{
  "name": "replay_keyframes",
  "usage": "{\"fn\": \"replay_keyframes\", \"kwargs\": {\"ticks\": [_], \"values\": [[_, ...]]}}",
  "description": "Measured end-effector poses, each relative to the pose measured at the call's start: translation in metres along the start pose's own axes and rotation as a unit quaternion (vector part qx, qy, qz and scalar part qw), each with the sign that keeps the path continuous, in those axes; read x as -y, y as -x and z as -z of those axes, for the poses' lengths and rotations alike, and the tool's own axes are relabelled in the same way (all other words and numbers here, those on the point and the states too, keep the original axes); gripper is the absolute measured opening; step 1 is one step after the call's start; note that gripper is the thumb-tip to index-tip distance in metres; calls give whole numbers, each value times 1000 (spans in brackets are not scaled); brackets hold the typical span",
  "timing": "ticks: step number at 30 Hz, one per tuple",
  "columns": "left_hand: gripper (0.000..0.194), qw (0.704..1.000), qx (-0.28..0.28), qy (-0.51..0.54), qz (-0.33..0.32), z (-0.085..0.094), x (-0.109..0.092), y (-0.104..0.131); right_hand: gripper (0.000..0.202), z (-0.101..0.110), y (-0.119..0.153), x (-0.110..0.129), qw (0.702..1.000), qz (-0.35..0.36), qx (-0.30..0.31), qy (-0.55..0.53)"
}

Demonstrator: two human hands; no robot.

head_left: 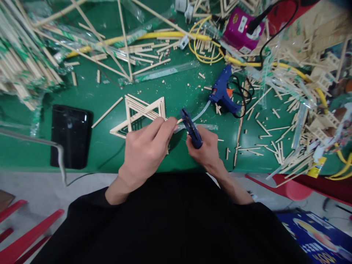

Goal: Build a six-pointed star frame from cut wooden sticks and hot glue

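A thin wooden stick (180, 120) is pinched between the fingers of my left hand (148, 146). Its short free end reaches the dark blue cutters (191, 130), which my right hand (206, 147) grips; whether the jaws touch the stick is hard to see. Just beyond my left hand lies a star-shaped frame of wooden sticks (128, 113), partly covered by that hand. On the far side of my right hand a blue hot glue gun (222, 91) rests on its side, a clear glue stick (202, 112) extending from its back.
Bundled sticks (19, 55) fill the left side of the green table (176, 90). A black box-like object (70, 135) sits near the front edge. A purple power socket (243, 29) and yellow cable (154, 35) lie at the back. Cut sticks (279, 152) litter the right.
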State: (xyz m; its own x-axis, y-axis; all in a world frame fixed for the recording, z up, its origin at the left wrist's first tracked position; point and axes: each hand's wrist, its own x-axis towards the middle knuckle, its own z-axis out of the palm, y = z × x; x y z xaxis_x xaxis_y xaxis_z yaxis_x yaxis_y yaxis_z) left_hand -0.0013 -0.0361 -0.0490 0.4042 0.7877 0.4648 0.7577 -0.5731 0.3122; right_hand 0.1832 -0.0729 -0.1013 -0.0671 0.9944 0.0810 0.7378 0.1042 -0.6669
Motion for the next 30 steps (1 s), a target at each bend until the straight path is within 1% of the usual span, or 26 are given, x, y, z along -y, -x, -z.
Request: {"fn": "replay_keyframes", "kwargs": {"ticks": [4,8,12,16,18,20,21,24,27,28,30], "values": [[16,1000,0,-8,-4,-3,0,-2,21,-3,0,-3,1000,-4,-5,-2],[18,1000,-4,-5,-5,-4,1,-2,22,-8,-2,-7,1000,-6,-15,-6],[16,999,18,42,18,0,10,2,26,-10,-3,-8,1000,-2,-14,-18],[11,994,30,95,47,6,21,8,32,1,-7,0,999,2,-46,-25],[10,991,26,121,57,8,23,10,29,11,-13,6,999,2,-46,10],[12,987,22,144,63,10,23,12,16,21,-24,12,997,6,-29,74],[15,986,22,154,66,11,24,13,14,24,-31,14,994,5,-28,106],[27,982,17,169,79,15,29,20,28,21,-58,14,986,2,-24,164],[32,985,-16,145,90,20,40,32,41,3,-94,5,981,6,-14,193],[32,986,-26,126,103,22,43,36,44,-5,-107,1,978,14,-8,207],[30,986,-24,93,139,26,48,46,53,-21,-132,-8,972,16,12,234]]}}
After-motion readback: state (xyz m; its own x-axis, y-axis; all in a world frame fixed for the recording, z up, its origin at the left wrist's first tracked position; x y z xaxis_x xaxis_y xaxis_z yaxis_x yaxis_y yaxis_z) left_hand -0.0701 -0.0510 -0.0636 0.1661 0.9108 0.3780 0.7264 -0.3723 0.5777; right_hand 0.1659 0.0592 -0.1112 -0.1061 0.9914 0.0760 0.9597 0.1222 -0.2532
